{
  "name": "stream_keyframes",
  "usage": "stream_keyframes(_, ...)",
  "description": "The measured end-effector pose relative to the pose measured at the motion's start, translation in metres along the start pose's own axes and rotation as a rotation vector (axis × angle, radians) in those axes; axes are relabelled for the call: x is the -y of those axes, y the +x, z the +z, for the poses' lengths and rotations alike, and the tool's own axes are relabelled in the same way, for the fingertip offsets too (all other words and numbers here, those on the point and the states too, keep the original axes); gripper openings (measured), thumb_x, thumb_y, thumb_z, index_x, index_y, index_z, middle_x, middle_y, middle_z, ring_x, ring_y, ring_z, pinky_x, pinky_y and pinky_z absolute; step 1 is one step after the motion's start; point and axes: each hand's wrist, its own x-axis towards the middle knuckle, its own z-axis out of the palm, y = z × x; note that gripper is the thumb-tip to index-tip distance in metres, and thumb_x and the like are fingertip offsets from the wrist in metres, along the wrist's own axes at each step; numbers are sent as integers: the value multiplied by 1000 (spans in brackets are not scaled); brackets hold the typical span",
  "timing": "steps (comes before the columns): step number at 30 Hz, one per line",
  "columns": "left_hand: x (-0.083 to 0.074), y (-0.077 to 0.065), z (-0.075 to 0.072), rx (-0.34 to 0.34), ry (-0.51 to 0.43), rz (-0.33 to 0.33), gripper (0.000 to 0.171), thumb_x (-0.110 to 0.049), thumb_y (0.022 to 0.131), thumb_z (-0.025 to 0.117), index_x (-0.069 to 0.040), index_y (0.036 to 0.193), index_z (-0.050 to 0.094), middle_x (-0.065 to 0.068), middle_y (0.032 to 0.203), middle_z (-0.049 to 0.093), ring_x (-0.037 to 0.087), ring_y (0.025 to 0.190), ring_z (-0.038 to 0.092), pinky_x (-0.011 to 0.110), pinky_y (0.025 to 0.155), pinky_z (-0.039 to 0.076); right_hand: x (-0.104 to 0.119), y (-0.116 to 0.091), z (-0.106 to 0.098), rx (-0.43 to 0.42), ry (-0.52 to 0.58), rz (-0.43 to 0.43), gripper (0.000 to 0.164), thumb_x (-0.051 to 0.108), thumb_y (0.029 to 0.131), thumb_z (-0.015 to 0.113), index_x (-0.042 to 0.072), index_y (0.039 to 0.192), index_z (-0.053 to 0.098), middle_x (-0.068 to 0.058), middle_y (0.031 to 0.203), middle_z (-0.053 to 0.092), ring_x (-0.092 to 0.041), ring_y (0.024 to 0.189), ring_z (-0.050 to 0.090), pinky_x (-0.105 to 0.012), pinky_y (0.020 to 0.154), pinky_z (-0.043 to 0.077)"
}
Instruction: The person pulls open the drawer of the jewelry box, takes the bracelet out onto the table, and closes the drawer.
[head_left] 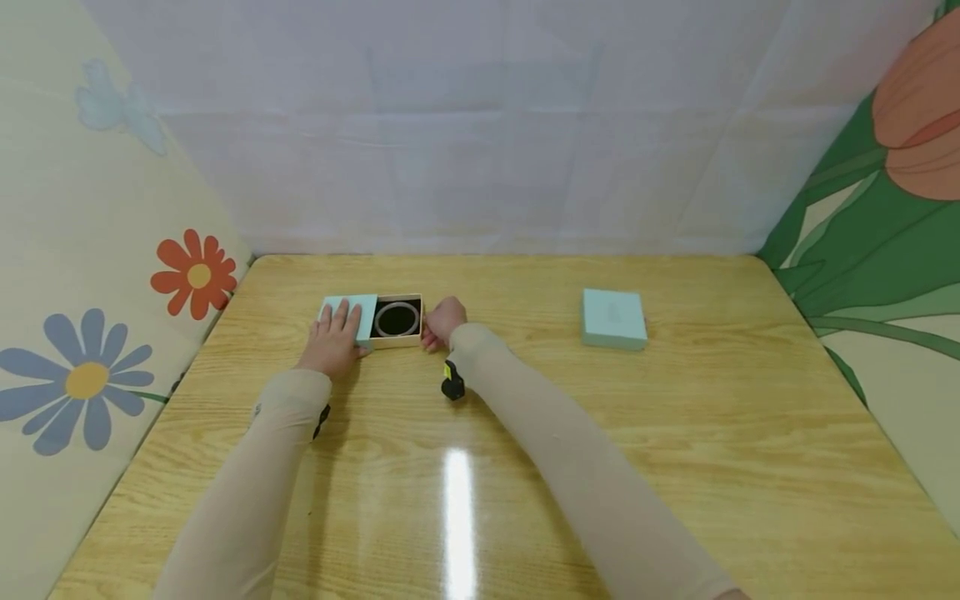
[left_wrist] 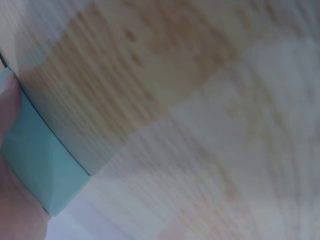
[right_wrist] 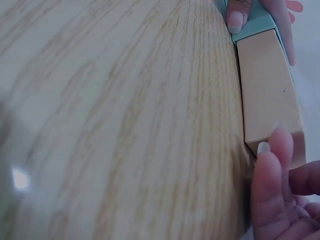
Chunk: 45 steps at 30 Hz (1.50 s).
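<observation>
Resting with spread, straight fingers across the top of a mint-green sleeve [head_left: 367, 307], the left hand [head_left: 333, 343] is pressing from above while its thumb is lying along the near side wall. The sleeve is sitting directly under that palm and those fingers; it is looking like stiff, light cardboard, so a flat press is probably suiting it better than a hard squeeze, which could be creasing the walls. Just right of the left fingertips, a pale-sided drawer [head_left: 399, 341] is jutting from the sleeve, lying between the two hands. It too is looking stiff and light, fitting closely, and its end wall is seeming the best place for taking hold. Inside, a ring-shaped piece [head_left: 397, 304] is lying on a dark lining [head_left: 397, 321], near both hands but untouched; it is looking hard and smooth, perhaps slippery and fragile, and its rim is probably suiting a gentle pinch. At the drawer's right end, the right hand [head_left: 445, 321] is holding its fingers curled, with fingertips meeting the end wall near its lower corner; whether they are pinching anything there, one cannot tell. Well apart to the right of the right hand, a second mint-green box [head_left: 613, 315] is standing on the wooden table [head_left: 675, 433], closed and likely light.
</observation>
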Motion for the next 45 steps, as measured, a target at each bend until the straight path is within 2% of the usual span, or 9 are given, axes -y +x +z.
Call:
stream_keyframes(5,1,1,0,3,11,-1,77,-20,98,59,8,152,12,33,156,3,54,140,-2,66,110,7,-1,2,1,-7,-13,-12,16,0,96,55,-8,85,61,-12,55,59,-17,38,55,-27,37,49)
stream_keyframes(11,1,0,-1,3,11,1,76,-19,98,60,9,151,13,34,156,3,54,140,-2,67,110,8,-1,-2,2,-18,-88,-74,30,0,95,50,-5,68,59,-8,45,53,-14,31,50,-23,31,42)
stream_keyframes(16,3,-1,0,1,6,1,76,-19,98,59,9,151,13,33,156,3,54,140,-2,67,110,8,9,-9,1,-84,-189,-156,33,7,97,52,2,65,57,-4,43,50,-13,32,45,-23,32,39)
stream_keyframes(19,5,-1,1,0,8,-1,77,-20,98,60,8,151,13,33,156,3,54,140,-2,66,110,8,16,-13,1,-157,-294,-250,25,7,95,53,3,71,60,-2,53,52,-13,43,47,-24,42,40)
stream_keyframes(23,6,-1,2,-5,9,1,77,-19,97,60,9,151,13,34,155,4,54,140,-1,66,111,8,23,-20,1,-206,-397,-386,15,5,93,53,1,92,68,-6,83,66,-17,71,58,-27,65,48)
stream_keyframes(29,6,0,3,-23,16,4,77,-19,97,61,9,151,15,34,155,6,55,140,1,67,110,9,31,-27,6,-86,-437,-512,30,6,99,49,-2,123,64,-14,124,65,-23,113,60,-31,94,49)
stream_keyframes(34,3,1,2,-31,17,6,76,-19,96,61,9,151,16,34,155,7,55,140,2,67,110,10,36,-27,12,-4,-653,-561,30,7,102,47,-3,126,62,-15,128,62,-24,118,58,-33,96,48)
stream_keyframes(40,1,1,1,-17,14,4,76,-20,97,60,8,151,14,33,156,5,54,140,0,66,110,9,34,-23,20,-28,-972,-574,25,6,101,47,0,117,66,-14,113,64,-23,103,61,-31,82,52)
stream_keyframes(45,-1,0,0,-6,17,0,75,-20,98,59,8,151,14,33,156,4,54,140,-1,66,110,8,33,-25,23,-42,-1068,-541,24,7,101,49,2,117,66,-13,110,61,-23,101,59,-32,79,53)
